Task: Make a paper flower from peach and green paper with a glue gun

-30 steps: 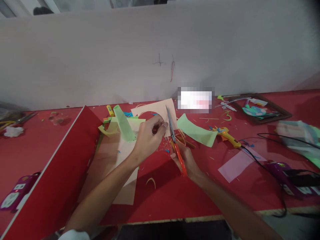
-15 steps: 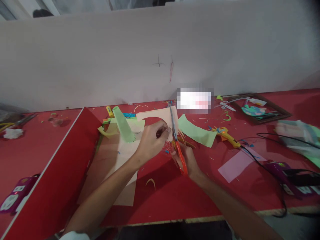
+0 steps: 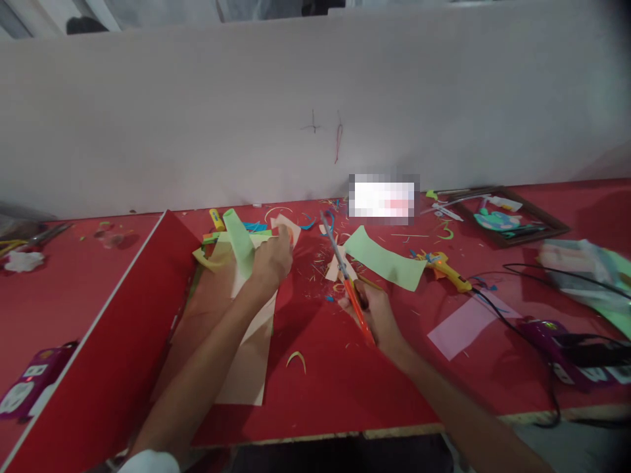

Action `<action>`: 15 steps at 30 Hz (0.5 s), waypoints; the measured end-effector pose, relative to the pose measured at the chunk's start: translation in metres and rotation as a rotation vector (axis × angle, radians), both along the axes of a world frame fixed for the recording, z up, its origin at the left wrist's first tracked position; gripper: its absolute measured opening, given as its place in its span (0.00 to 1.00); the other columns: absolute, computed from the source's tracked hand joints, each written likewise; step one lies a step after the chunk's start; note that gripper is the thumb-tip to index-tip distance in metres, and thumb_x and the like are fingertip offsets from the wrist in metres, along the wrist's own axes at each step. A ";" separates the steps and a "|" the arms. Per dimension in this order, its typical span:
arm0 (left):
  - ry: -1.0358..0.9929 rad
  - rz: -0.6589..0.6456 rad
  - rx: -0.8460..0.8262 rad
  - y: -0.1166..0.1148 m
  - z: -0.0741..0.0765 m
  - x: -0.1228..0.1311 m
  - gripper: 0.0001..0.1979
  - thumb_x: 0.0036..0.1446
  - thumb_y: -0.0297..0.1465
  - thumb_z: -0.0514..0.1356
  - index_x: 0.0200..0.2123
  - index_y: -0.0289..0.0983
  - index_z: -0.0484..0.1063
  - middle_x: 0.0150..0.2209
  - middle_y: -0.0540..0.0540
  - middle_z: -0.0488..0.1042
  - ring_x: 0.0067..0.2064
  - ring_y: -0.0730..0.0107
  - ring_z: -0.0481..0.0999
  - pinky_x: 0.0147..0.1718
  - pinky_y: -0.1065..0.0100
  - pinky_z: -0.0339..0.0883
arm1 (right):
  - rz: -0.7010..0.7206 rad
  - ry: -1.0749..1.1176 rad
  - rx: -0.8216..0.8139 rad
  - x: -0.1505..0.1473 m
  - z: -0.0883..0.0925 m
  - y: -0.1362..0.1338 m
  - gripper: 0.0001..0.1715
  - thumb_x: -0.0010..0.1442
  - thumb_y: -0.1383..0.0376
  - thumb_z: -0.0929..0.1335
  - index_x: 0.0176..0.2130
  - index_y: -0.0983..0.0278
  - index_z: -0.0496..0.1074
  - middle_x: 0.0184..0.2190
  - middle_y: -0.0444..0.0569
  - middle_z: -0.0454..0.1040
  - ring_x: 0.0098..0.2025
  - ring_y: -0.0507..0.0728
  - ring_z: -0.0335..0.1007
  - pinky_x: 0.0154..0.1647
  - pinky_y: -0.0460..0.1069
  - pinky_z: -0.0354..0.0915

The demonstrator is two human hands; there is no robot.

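My right hand (image 3: 377, 312) grips scissors with orange handles (image 3: 359, 310), their blades pointing away from me. Beneath the blades lies a small peach paper piece (image 3: 335, 268). A thin yellow-brown stick (image 3: 369, 283) shows at the right fingers; whether it is held I cannot tell. My left hand (image 3: 273, 263) is closed on a peach paper piece (image 3: 282, 223), mostly hidden behind the fingers. Just left of that hand stands a light green paper cone (image 3: 237, 240). Larger peach sheets (image 3: 251, 368) lie under the left forearm.
Right of the scissors lie a curved green paper strip (image 3: 384, 259), a yellow glue gun (image 3: 451, 272) with a black cord and a pink sheet (image 3: 466, 325). A red divider panel (image 3: 113, 341) rises on the left. Paper scraps (image 3: 315, 263) litter the middle.
My left hand has moved left with peach paper, away from the scissors. A small piece now lies beneath the blades. The right hand has barely shifted.
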State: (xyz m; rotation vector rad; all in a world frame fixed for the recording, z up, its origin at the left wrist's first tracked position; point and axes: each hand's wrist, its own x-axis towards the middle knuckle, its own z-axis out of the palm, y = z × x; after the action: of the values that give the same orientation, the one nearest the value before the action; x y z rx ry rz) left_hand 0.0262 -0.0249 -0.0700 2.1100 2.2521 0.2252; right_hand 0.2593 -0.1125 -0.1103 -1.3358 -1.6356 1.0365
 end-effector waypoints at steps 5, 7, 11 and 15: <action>-0.119 -0.072 0.141 0.005 -0.006 -0.011 0.14 0.67 0.26 0.51 0.54 0.36 0.66 0.33 0.40 0.77 0.33 0.56 0.77 0.34 0.62 0.60 | 0.082 -0.476 0.042 0.042 -0.002 -0.020 0.22 0.59 0.44 0.71 0.33 0.59 0.71 0.21 0.45 0.74 0.23 0.57 0.69 0.25 0.49 0.57; -0.166 -0.161 0.171 0.006 -0.005 -0.009 0.09 0.68 0.26 0.51 0.46 0.38 0.69 0.34 0.42 0.76 0.34 0.59 0.75 0.33 0.64 0.59 | 0.122 -0.697 0.069 0.054 0.000 -0.029 0.18 0.60 0.48 0.72 0.39 0.60 0.75 0.29 0.49 0.81 0.28 0.61 0.77 0.27 0.50 0.58; -0.181 -0.309 0.102 -0.003 -0.003 0.017 0.10 0.69 0.31 0.54 0.34 0.40 0.71 0.36 0.45 0.77 0.37 0.62 0.75 0.33 0.65 0.58 | 0.237 -0.950 0.060 0.064 0.002 -0.041 0.16 0.63 0.56 0.71 0.47 0.61 0.76 0.41 0.55 0.83 0.40 0.66 0.82 0.33 0.52 0.66; -0.100 -0.330 -0.050 -0.018 -0.010 0.053 0.16 0.69 0.42 0.55 0.35 0.38 0.74 0.40 0.41 0.79 0.42 0.58 0.78 0.35 0.64 0.62 | 0.342 -0.955 0.154 0.074 0.006 -0.042 0.13 0.61 0.65 0.72 0.47 0.62 0.76 0.44 0.56 0.82 0.45 0.67 0.80 0.40 0.56 0.71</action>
State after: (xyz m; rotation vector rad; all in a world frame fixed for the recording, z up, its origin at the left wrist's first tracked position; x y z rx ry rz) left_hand 0.0789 -0.0428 -0.0803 2.3409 1.8016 0.2483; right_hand 0.3333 -0.1542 -0.1041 -1.5861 -2.6488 0.4056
